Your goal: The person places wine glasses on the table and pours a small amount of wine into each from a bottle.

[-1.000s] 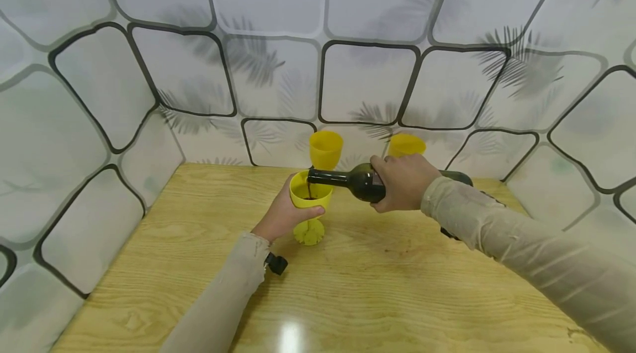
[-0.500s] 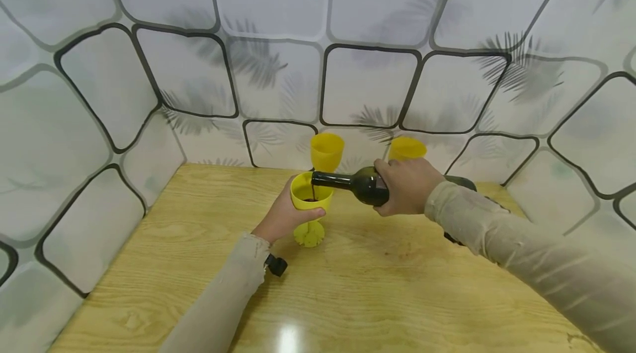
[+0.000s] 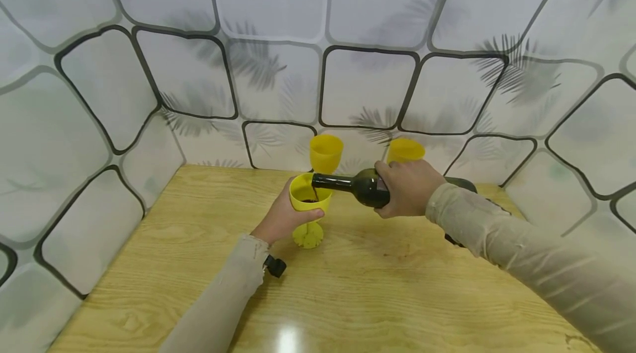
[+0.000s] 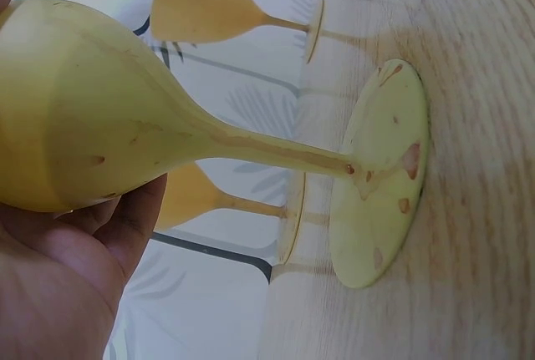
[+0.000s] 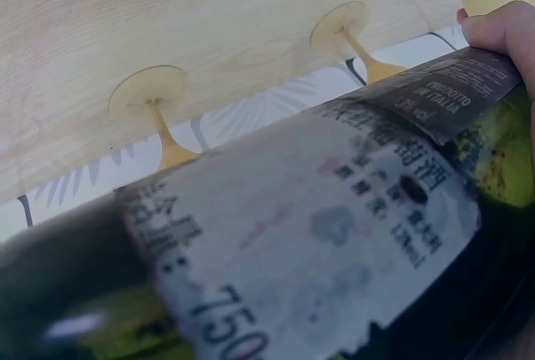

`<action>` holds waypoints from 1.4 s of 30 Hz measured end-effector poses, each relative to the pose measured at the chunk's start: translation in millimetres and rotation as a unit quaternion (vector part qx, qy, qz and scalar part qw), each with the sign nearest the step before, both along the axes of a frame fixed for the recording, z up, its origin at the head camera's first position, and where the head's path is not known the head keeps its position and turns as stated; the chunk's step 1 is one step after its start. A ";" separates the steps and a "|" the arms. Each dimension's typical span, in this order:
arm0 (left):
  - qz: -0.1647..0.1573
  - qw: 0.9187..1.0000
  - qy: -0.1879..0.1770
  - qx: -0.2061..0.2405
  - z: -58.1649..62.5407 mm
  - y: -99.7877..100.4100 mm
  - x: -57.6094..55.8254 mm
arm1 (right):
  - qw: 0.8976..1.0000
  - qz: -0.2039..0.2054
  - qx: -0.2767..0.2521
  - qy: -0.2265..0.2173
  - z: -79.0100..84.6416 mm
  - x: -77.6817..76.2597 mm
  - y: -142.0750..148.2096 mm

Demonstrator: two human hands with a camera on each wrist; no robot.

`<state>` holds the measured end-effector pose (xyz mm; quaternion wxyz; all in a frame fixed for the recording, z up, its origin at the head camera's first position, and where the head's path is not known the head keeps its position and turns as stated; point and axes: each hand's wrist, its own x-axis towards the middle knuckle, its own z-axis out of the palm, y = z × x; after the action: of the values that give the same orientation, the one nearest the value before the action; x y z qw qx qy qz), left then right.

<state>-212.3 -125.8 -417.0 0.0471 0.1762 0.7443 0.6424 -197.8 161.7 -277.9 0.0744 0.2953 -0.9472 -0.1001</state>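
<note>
My left hand [image 3: 284, 214] grips the bowl of a yellow wine glass [image 3: 325, 205], thumb across its near side. In the left wrist view the foot of this wine glass [image 4: 380, 185] stands on the table, with reddish-brown drips on stem and foot. My right hand [image 3: 411, 186] holds a dark green wine bottle [image 3: 369, 187] tilted nearly level. The bottle's mouth is over the rim of the glass, and a thin dark stream runs down into dark liquid inside. A worn white label [image 5: 318, 218] covers the bottle's side in the right wrist view.
Two more yellow wine glasses stand behind: one [image 3: 326, 153] just beyond the held glass, the other [image 3: 404, 150] partly hidden by my right hand. The wooden table [image 3: 348, 292] meets a patterned wall [image 3: 278, 82] at the back. Faint reddish stains mark the tabletop.
The bottle has shifted slightly to the right, its mouth now nearer the middle of the glass. Dark liquid keeps streaming in. My left hand and the glass hold almost still.
</note>
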 end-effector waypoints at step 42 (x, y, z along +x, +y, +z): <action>-0.013 1.000 0.003 0.011 -1.6 -1.0 -1.5 | 1.000 0.023 -0.003 -0.013 -0.2 -6.4 -4.1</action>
<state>-213.8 -126.8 -418.6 0.0517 0.1886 0.7349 0.6494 -204.3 157.6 -278.1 0.0652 0.3180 -0.9414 -0.0913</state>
